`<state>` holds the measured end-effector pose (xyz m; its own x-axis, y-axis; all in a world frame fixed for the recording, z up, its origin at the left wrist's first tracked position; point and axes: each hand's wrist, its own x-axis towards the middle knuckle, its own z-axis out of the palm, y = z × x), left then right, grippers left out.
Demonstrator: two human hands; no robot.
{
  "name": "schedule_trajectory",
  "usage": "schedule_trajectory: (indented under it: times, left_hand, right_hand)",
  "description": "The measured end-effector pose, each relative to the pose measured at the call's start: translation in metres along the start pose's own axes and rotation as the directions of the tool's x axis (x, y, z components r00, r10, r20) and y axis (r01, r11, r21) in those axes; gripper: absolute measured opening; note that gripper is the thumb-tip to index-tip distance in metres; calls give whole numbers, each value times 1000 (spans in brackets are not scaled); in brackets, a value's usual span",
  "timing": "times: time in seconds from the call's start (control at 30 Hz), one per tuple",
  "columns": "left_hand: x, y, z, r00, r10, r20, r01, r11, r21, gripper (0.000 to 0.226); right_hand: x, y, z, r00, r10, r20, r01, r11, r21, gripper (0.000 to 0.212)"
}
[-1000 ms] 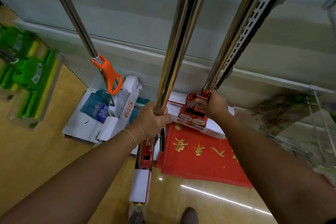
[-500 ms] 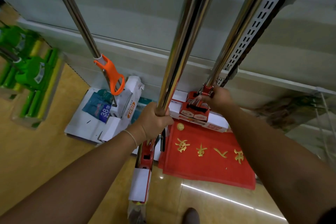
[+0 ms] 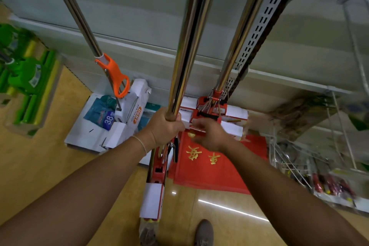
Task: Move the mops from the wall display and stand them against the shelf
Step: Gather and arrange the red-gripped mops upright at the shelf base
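Released from the red-headed mop [image 3: 236, 60] by the slotted shelf upright [image 3: 265, 22], the right hand [image 3: 211, 136] now hovers empty and loosely spread just below it, so that mop looks placed. Left of the upright, the left hand [image 3: 165, 128] grips the chrome mop poles [image 3: 191, 46], long axis near-vertical, heads down toward the floor [image 3: 40, 166].

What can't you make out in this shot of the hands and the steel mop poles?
Head view:
- Tops of the shiny steel mop poles: cut off by the top edge.
- Right hand: motion-blurred, fingers unclear.
- Pole ends inside the left hand: hidden by its grip.
- Wire rack goods: blurred.
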<state>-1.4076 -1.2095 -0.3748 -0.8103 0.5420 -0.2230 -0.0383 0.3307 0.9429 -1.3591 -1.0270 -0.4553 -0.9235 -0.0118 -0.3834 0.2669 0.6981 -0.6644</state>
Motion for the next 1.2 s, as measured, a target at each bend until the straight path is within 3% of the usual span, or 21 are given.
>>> schedule_trajectory:
  times: [0.07, 0.1, 0.2, 0.77, 1.0, 1.2]
  left_hand:
    - [-3, 2, 4, 1000, -2, -6, 2, 1000, -6, 27]
    - [-4, 2, 5, 1000, -4, -6, 4, 1000, -10, 25]
    - [-7, 1, 8, 1000, -3, 5, 3, 1000, -19, 20]
    - [-3, 8, 34, 994, -106, 28, 108, 990, -89, 32]
    - [1, 15, 46, 993, -113, 33, 116, 990, -84, 14]
    - [7, 15, 54, 980, -198, 1, 195, 966, -169, 7]
  right_hand:
    - [-7, -11, 13, 981, -62, 183, 55, 998, 39, 75]
    - [-10, -16, 19, 967, -82, 242, 69, 996, 62, 81]
    - [-15, -22, 32, 943, -122, 310, 98, 991, 93, 77]
    - [-46, 0, 27, 972, -159, 174, 155, 987, 39, 62]
    - [-49, 17, 26, 982, -160, 99, 161, 987, -2, 61]
    - [-54, 28, 34, 987, -136, -82, 139, 990, 36, 49]
